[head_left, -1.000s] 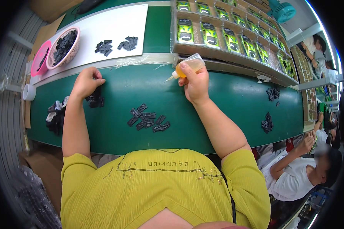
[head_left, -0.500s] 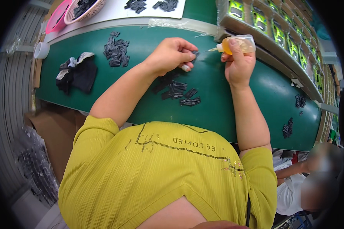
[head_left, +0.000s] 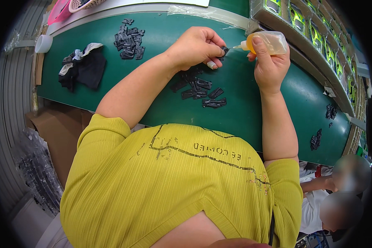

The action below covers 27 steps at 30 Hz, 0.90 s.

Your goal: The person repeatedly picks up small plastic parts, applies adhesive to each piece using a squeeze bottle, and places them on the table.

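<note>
Between thumb and fingers, my left hand [head_left: 200, 48] pinches a small black plastic part [head_left: 224, 51]. My right hand [head_left: 270, 68] is wrapped round a clear squeeze bottle [head_left: 272, 42] of amber liquid, tilted on its side. Its thin nozzle [head_left: 236, 46] points left and reaches close to the black part; whether they touch I cannot tell. Below my left hand lies a loose group of flat black parts [head_left: 200, 89] on the green table [head_left: 235, 120]. A larger pile of the same kind of parts [head_left: 129, 40] sits to the left of that hand.
A crumpled black and white cloth [head_left: 84, 68] and a white roll [head_left: 44, 44] lie at the left. Pink baskets [head_left: 60, 12] stand far left. Trays of bright green items [head_left: 297, 20] line the far right, near small black piles [head_left: 315, 139]. Another person [head_left: 314, 206] sits at lower right.
The bottle's nozzle has come nearer the black part in my left hand. Both hands now appear slightly higher and further right, and the whole view has shifted a little.
</note>
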Available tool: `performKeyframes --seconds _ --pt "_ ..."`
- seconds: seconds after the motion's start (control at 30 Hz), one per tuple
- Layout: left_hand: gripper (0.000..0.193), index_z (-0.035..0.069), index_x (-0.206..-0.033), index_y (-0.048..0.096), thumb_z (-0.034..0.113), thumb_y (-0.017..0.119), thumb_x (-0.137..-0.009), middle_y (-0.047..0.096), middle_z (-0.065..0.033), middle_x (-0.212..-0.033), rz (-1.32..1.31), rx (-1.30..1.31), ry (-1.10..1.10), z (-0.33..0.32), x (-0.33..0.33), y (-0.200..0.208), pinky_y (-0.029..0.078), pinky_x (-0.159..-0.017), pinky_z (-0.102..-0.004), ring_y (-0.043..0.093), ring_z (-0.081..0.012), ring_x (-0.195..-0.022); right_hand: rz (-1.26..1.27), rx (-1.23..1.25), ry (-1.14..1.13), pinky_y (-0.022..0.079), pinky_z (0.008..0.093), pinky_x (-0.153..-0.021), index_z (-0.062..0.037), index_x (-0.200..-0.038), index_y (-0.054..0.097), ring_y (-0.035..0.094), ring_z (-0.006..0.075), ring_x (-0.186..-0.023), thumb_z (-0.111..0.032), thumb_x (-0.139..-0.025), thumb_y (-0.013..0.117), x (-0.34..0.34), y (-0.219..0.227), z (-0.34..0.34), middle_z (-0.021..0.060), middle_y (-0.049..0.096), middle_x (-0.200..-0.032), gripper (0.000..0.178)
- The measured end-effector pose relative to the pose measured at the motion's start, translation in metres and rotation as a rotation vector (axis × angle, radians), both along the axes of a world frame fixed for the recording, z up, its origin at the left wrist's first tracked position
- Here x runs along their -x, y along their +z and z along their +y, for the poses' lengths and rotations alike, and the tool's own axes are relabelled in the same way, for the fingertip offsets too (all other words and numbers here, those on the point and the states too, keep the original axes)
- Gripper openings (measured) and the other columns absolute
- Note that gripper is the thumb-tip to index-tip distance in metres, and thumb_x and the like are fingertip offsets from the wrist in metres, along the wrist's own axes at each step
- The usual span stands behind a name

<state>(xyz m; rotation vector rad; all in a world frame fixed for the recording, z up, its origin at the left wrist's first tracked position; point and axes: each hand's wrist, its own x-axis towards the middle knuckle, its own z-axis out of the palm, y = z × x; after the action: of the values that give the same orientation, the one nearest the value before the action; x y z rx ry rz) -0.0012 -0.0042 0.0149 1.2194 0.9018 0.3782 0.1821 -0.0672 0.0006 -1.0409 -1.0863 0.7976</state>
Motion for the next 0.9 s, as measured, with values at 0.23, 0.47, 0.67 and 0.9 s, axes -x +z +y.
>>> performKeyframes --seconds 0.23,0.47,0.67,0.9 --pt "0.023 -0.004 -0.099 0.056 0.005 0.062 -0.079 0.063 -0.0106 -0.083 0.014 -0.013 0.002 -0.0010 0.0004 0.0008 0.050 -0.058 -0.0223 0.065 -0.0160 -0.066 -0.007 0.013 -0.035 0.048 0.0202 -0.052 -0.0032 -0.098 0.056 0.058 0.0095 -0.064 -0.017 -0.081 0.070 0.0002 -0.0023 0.0009 0.0052 0.063 -0.085 0.026" --pt "0.022 -0.003 -0.099 0.057 0.005 0.061 -0.079 0.063 -0.0098 -0.083 0.030 -0.027 -0.004 -0.0009 -0.0021 -0.0019 0.050 -0.058 -0.0218 0.065 -0.0155 -0.066 -0.022 0.013 -0.014 0.049 0.0204 -0.053 -0.0033 -0.099 0.055 0.059 0.0096 -0.065 -0.017 -0.081 0.070 -0.0017 -0.0038 -0.0006 0.0053 0.063 -0.085 0.027" --pt "0.021 -0.003 -0.099 0.057 0.004 0.061 -0.080 0.063 -0.0101 -0.084 0.033 -0.027 -0.001 -0.0008 -0.0007 -0.0003 0.050 -0.058 -0.0219 0.065 -0.0153 -0.066 -0.049 0.003 -0.015 0.047 0.0195 -0.052 -0.0033 -0.100 0.055 0.058 0.0094 -0.064 -0.016 -0.082 0.070 -0.0002 -0.0026 0.0001 0.0056 0.063 -0.086 0.027" --pt "0.022 -0.003 -0.100 0.057 0.004 0.062 -0.079 0.064 -0.0104 -0.082 0.031 -0.033 -0.009 -0.0005 -0.0007 -0.0008 0.049 -0.057 -0.0217 0.064 -0.0150 -0.065 -0.060 -0.019 -0.019 0.046 0.0194 -0.052 -0.0031 -0.097 0.056 0.058 0.0090 -0.062 -0.015 -0.082 0.069 0.0021 0.0005 0.0001 0.0055 0.064 -0.084 0.023"
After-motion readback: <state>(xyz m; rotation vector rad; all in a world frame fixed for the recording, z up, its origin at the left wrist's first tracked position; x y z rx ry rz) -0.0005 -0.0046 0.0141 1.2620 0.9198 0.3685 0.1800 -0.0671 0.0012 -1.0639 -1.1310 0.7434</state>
